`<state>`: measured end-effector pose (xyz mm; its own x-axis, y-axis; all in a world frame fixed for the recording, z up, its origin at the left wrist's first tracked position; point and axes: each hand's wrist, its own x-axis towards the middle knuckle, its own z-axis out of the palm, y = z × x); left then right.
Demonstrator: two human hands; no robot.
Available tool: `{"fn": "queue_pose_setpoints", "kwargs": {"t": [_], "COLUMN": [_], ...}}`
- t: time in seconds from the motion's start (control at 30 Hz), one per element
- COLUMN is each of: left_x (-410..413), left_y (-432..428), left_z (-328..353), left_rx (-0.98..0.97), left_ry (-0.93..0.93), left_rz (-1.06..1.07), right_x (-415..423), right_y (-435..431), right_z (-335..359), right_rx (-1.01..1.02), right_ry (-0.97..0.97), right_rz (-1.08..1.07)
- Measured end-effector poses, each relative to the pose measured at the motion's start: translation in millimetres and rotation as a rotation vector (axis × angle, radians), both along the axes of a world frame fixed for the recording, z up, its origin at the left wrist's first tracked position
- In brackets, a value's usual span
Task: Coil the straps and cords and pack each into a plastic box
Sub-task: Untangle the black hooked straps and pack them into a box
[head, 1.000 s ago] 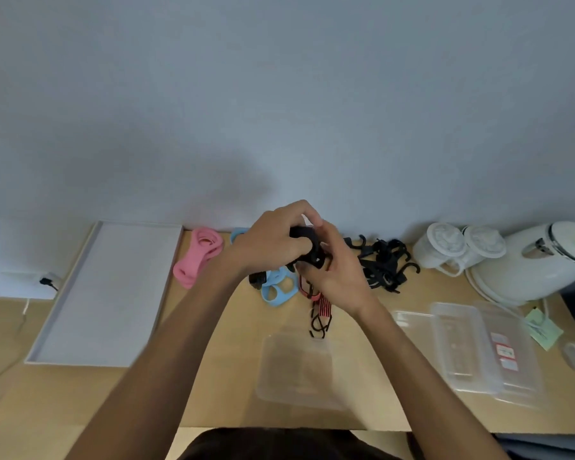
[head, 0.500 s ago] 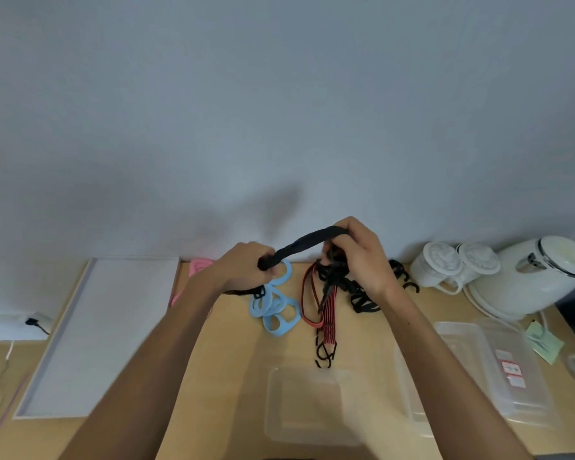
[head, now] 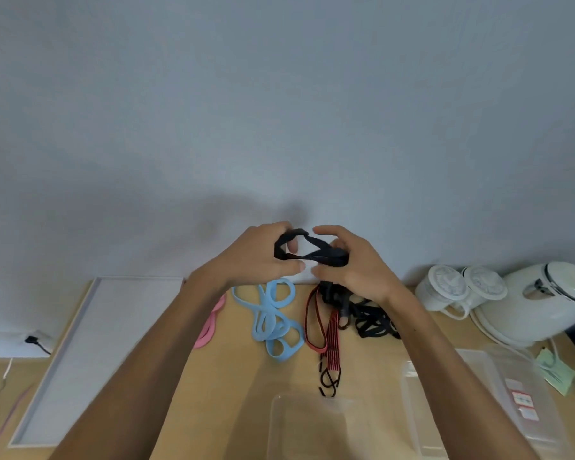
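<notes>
I hold a black strap [head: 307, 249] up above the table, folded into a small loop between both hands. My left hand [head: 256, 260] grips the loop's left end, and my right hand [head: 352, 265] grips the bunched right end. Below on the wooden table [head: 233, 386] lie a light blue strap [head: 273, 322], a pink strap [head: 210, 323] partly hidden by my left arm, a red-and-black bungee cord [head: 329, 336] with hooks, and a pile of black cords [head: 372, 322]. An open clear plastic box [head: 312, 426] sits at the near edge.
More clear plastic boxes [head: 498, 393] stand at the right. A white kettle [head: 545, 303] and two white lidded cups [head: 458, 290] stand at the back right. A large white tray [head: 93, 353] lies at the left. The wall is right behind the table.
My hands have come closer together and risen a little, folding the stretched black strap into a short loop. The view has tilted slightly.
</notes>
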<state>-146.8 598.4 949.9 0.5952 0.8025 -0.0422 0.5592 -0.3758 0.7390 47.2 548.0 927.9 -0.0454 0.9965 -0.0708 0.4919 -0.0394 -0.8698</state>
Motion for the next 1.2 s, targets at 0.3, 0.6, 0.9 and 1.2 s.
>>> {"fn": "queue_pose_setpoints", "kwargs": {"t": [0.3, 0.6, 0.9, 1.2], "left_x": [-5.1, -0.6, 13.3, 2.5], "left_y": [3.3, -2.5, -9.7, -2.0], "left_z": [-2.7, 2.3, 5.6, 5.6], "left_rx": [0.054, -0.12, -0.017, -0.183], "left_ry": [0.094, -0.044, -0.046, -0.342], "left_rz": [-0.033, -0.029, -0.045, 0.134], "right_x": [-3.3, 16.8, 18.3, 17.7], "right_y": [11.7, 5.2, 10.5, 6.2], "right_z": [23.9, 47.9, 59.5, 36.1], "right_rx": [0.121, 0.144, 0.099, 0.112], "right_ry": [-0.282, -0.001, 0.102, -0.039], "right_rz": [-0.014, -0.108, -0.032, 0.025]}}
